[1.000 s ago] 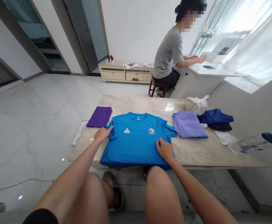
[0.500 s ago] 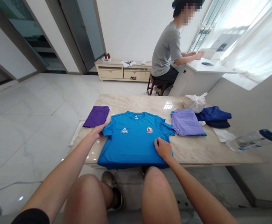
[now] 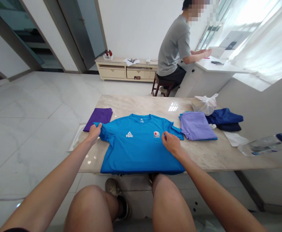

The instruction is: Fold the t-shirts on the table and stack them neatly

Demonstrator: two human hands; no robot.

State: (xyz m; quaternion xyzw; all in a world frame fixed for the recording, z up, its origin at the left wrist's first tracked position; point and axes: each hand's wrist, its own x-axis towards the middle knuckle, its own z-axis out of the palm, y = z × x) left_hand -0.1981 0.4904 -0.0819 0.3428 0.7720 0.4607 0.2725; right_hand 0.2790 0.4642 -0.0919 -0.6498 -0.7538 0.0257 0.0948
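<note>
A blue T-shirt (image 3: 141,148) lies front side up on the marble-topped table, its hem hanging at the near edge. White lettering and a round red-and-white badge mark its chest. My left hand (image 3: 94,132) pinches the end of the left-side sleeve and holds it drawn outward, close to a folded purple cloth (image 3: 98,117). Over the chest, just beside the badge, my right hand (image 3: 172,143) is curled into a loose fist with no cloth seen in it. Whether it touches the fabric I cannot tell. The right-side sleeve lies partly folded beyond it.
Right of the shirt lie a folded lavender cloth (image 3: 195,125), a white plastic bag (image 3: 205,103) and dark blue clothing (image 3: 225,117). A clear bottle (image 3: 264,145) lies near the table's (image 3: 141,100) right end. Someone in grey (image 3: 173,48) sits at a white desk (image 3: 218,66).
My left hand has moved left and slightly up, pulling the sleeve outward and straighter. My right hand has shifted up toward the badge. The view has tilted slightly.
</note>
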